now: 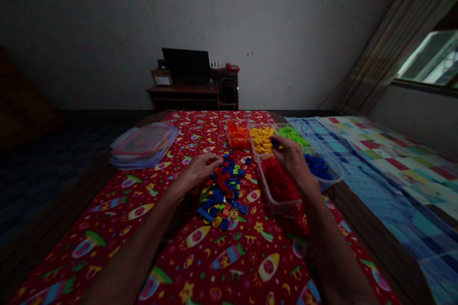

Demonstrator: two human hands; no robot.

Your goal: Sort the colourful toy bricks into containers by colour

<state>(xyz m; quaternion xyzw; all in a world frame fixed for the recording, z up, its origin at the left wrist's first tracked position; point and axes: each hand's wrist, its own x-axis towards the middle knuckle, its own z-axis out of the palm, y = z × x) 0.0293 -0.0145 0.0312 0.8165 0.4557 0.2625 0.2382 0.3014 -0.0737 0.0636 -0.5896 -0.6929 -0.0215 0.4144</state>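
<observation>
A heap of mixed toy building blocks (224,186) in red, blue, green and yellow, with several small wheels, lies on the table. At its upper left edge is my left hand (201,169), fingers drawn together at the blocks; what they grip, if anything, is too small to name. My right hand (291,156) pinches a dark blue block (275,142) above the clear containers. Below and around it are yellow blocks (262,139), green blocks (291,134), red blocks (278,182) and blue blocks (317,167), each colour in its own compartment or box.
Orange blocks (238,135) fill another clear box at the back. Stacked clear lids (145,145) lie at the left of the red patterned tablecloth (136,228). A bed with a checked cover (379,190) adjoins the right side. A desk with a monitor (186,66) stands by the wall.
</observation>
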